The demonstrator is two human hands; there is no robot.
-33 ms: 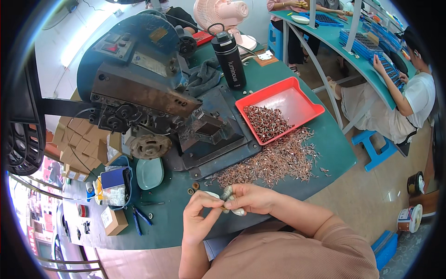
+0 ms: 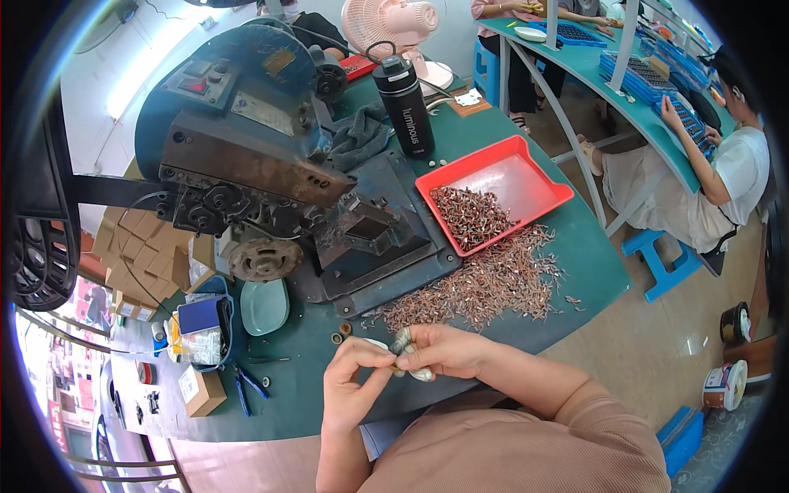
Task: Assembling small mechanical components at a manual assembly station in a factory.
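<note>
Fingertips [image 2: 388, 355] of both hands meet right over the near edge of the green table [image 2: 312, 403], pinched around a small bundle of silvery metal bits [image 2: 408, 355]. Right hand [image 2: 444, 349] has most of the bundle, thumb and forefinger closed on its top, rest of it poking out below the fingers. Left hand [image 2: 349, 382] comes in from the other side, thumb and forefinger nipped together on the bundle's edge, so both are gripping, neither one slack. Can't tell exactly what the little pieces are, too small.

Just beyond the fingers, a big loose pile of coppery metal pieces [image 2: 485, 283] is spread on the table, and right beside the left fingertips sit two tiny dark rings [image 2: 340, 333]. Past the pile is a red tray [image 2: 526, 177] with more of the same pieces heaped in its near corner. Further out to the left of the hands looms a heavy blue press machine [image 2: 238, 140], with a black bottle [image 2: 404, 103] behind it and a pink fan [image 2: 394, 29] past that. Left of the hands near the table edge: a pale oval dish [image 2: 265, 306], blue-handled pliers [image 2: 246, 384] and a small cardboard box [image 2: 203, 390]. Off to the right, well apart, another person [image 2: 723, 177] sits at a long bench.
</note>
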